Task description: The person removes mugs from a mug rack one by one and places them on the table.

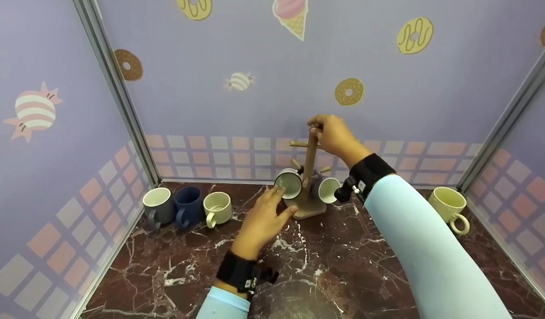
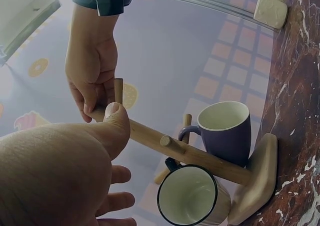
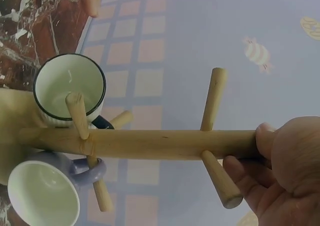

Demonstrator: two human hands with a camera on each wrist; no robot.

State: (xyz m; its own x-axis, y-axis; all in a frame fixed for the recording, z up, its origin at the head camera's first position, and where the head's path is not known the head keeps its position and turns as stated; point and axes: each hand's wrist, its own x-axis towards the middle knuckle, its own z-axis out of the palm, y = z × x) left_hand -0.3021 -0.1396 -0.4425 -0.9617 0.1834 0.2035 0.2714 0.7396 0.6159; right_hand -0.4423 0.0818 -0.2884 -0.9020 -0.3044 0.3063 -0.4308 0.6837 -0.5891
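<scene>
A wooden mug tree (image 1: 311,161) with short pegs stands near the back wall. My right hand (image 1: 336,135) grips the top of its post between thumb and fingers. Two mugs hang on the lower pegs by their handles: a white mug with a dark rim (image 1: 289,184) on the left and a purple mug with a pale inside (image 2: 227,138) on the right. My left hand (image 1: 262,219), fingers extended and thumb apart, is in front of the dark-rimmed mug, fingertips overlapping its lower edge in the head view. The upper pegs (image 3: 214,98) carry no mugs.
On the left of the dark marbled table (image 1: 175,274) stand a grey mug (image 1: 164,212), a navy mug (image 1: 190,210) and a cream mug (image 1: 220,210) in a row. A yellow mug (image 1: 446,204) stands at the right. Patterned walls (image 1: 254,106) enclose the back and sides.
</scene>
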